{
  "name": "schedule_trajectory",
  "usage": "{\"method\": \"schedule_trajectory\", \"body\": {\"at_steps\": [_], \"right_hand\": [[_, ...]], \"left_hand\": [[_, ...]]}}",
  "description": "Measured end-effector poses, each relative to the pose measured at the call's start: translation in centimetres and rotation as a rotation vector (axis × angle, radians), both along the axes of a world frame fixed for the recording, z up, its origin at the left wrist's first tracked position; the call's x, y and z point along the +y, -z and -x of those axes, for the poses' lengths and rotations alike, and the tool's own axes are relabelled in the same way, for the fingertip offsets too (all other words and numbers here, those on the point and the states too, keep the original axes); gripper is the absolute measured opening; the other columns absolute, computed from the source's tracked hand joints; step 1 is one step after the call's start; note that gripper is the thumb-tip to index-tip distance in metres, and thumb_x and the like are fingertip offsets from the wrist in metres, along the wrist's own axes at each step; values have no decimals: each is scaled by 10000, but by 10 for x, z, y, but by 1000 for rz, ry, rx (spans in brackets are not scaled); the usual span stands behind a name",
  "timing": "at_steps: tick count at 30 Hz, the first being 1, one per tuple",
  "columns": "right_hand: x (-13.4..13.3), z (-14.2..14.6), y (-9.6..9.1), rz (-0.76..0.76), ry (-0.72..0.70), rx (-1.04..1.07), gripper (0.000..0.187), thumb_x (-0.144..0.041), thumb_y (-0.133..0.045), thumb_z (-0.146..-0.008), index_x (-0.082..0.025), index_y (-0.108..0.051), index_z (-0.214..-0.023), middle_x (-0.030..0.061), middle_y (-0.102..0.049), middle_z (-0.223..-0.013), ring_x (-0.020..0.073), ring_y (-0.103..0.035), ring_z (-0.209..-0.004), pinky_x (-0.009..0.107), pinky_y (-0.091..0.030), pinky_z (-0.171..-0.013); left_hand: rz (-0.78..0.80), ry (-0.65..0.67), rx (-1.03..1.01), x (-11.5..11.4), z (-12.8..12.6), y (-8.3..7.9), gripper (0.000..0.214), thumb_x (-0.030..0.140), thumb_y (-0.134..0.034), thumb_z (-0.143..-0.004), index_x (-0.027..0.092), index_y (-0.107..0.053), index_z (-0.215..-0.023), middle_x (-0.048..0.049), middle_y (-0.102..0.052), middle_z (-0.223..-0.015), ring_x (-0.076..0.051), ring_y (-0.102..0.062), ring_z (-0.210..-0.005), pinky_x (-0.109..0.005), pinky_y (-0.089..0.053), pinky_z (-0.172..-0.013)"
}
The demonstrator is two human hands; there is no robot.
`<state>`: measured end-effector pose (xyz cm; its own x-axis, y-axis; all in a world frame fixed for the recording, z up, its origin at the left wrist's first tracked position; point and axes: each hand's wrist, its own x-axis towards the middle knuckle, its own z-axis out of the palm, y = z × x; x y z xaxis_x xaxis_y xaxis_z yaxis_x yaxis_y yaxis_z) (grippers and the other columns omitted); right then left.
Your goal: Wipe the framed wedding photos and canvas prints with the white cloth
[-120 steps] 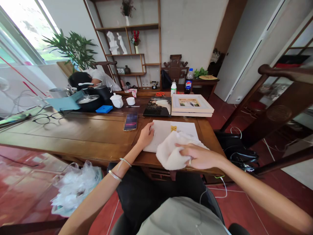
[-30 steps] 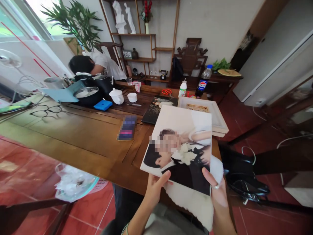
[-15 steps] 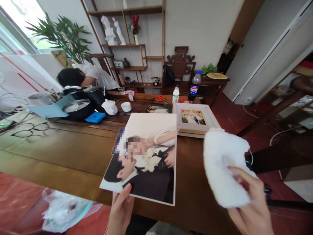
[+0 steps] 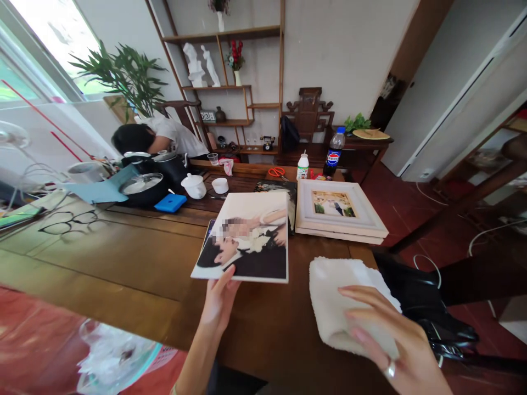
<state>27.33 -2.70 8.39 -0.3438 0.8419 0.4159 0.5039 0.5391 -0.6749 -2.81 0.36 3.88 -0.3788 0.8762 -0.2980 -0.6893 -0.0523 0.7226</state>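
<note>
My left hand (image 4: 219, 298) grips the near edge of a large photo print (image 4: 245, 238) and holds it just above the wooden table (image 4: 123, 258). My right hand (image 4: 387, 340) lies flat, fingers spread, on a white fluffy cloth (image 4: 341, 299) on the table at the right. Behind the print lies a dark photo (image 4: 288, 189), partly hidden. A white picture frame (image 4: 338, 211) lies beside it.
A person bends over at the far left end of the table (image 4: 156, 137). Pots (image 4: 144, 186), a white teapot (image 4: 194, 186), a blue box (image 4: 171, 203), glasses (image 4: 68, 222), a cola bottle (image 4: 333, 153) and scissors (image 4: 276, 171) stand about. A black bag (image 4: 424, 307) sits at the right. A plastic bag (image 4: 119, 356) lies on the floor.
The print was lifted, turned picture side up and lowered toward the table. My right hand let go of it, took the cloth aside and laid it flat on the table.
</note>
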Motion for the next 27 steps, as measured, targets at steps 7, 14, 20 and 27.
{"method": "schedule_trajectory", "body": {"at_steps": [7, 14, 20, 27], "right_hand": [[27, 81, 2, 835, -202, 835, 259, -347, -600, -832, -204, -621, -1047, 106, -689, -1026, 243, -650, -948, 419, -517, -844], [68, 172, 24, 1163, 201, 1390, 101, -175, -638, -713, -194, -637, -812, 82, -680, -1009, 207, -605, -1046, 336, -484, -906], [134, 190, 13, 1053, 301, 1476, 42, -186, -623, -767, -203, -626, -806, 6, -677, -877, 128, -607, -939, 212, -479, -807], [172, 204, 19, 1021, 373, 1460, 298, -307, -569, -887, -162, -552, -1147, 74, -583, -1141, 193, -590, -959, 382, -511, -806]], "left_hand": [[-146, 146, -95, 64, -9, -10, 259, 97, -754, -643, 148, -501, -624, 120, -378, -444, 7, -360, -375, -135, -353, -457], [-172, 266, -171, 106, -5, -14, 254, 20, -673, -697, 157, -462, -663, 126, -339, -468, 14, -317, -360, -143, -283, -414], [-179, 317, -179, 121, -3, -13, 235, 30, -648, -715, 159, -457, -668, 125, -313, -458, 12, -311, -344, -136, -265, -388], [-99, 324, -105, 137, -8, -11, 151, 36, -637, -737, 138, -526, -734, 113, -356, -462, 12, -316, -336, -128, -245, -365]]}}
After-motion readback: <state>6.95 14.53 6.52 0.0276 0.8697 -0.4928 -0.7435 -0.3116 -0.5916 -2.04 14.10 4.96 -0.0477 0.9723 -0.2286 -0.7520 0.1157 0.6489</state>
